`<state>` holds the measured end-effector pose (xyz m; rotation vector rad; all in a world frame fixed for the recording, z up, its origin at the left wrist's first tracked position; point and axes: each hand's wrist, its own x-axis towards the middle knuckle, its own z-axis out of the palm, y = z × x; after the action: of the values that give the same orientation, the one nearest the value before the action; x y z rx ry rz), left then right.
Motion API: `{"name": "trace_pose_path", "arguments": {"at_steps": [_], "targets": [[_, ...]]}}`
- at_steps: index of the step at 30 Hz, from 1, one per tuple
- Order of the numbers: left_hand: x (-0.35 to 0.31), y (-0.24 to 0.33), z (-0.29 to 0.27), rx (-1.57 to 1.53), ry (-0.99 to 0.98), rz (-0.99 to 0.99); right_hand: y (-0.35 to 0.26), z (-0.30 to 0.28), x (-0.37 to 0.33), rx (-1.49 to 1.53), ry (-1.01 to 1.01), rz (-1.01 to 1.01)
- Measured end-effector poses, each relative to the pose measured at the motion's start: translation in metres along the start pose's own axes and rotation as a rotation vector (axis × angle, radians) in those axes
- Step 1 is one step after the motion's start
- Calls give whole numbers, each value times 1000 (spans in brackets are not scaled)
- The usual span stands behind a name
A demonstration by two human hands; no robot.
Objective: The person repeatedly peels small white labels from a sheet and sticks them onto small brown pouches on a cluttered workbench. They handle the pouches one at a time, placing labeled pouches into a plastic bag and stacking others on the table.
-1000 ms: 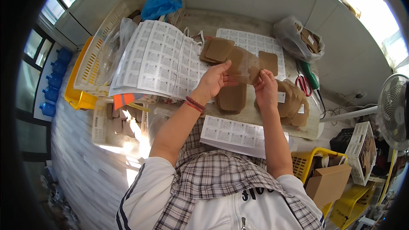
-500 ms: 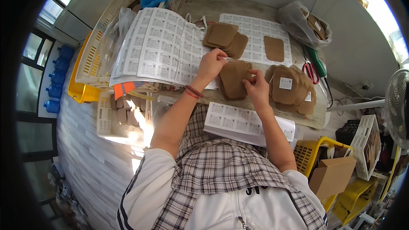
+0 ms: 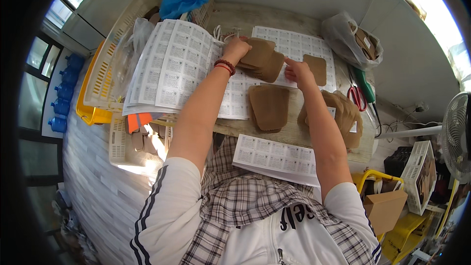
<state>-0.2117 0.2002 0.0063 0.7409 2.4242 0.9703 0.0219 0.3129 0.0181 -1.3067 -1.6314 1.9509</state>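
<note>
A stack of brown, round-cornered cardboard pieces (image 3: 258, 55) lies fanned out on printed sheets at the back of the table. At its left edge my left hand (image 3: 236, 49) has its fingers closed on the stack; their tips are partly hidden. My right hand (image 3: 300, 72) is by the stack's right edge, index finger stretched toward it and the other fingers curled. Nearer to me lies a second brown stack (image 3: 269, 108), which neither hand touches. A single brown piece (image 3: 315, 70) rests on a white label sheet (image 3: 289, 37) just beyond my right hand.
Thick label sheets (image 3: 181, 64) cover the left side. More brown pieces (image 3: 346, 113), some with white labels, lie beneath my right forearm. Red-handled scissors (image 3: 356, 98), a green-handled tool (image 3: 363, 72) and a plastic bag (image 3: 351, 39) stand at right. A folded label sheet (image 3: 274, 156) lies at my lap.
Both hands have left the near brown stack and reached farther back to the far stack, one on each side. The near stack now lies uncovered.
</note>
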Motion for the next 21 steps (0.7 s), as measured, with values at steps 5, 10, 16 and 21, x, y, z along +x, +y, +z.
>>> {"name": "trace_pose_path", "arguments": {"at_steps": [5,10,16,21], "targets": [[-3,3,25,-365,-161,0,-4,16,21,41,-39,49],[-26,16,33,-316,-118,46,21,34,58,105,16,-55],[-58,18,19,-417,-163,152,16,51,30,205,171,-157],[-119,43,-28,316,212,215,4,27,-12,481,10,-480]]}}
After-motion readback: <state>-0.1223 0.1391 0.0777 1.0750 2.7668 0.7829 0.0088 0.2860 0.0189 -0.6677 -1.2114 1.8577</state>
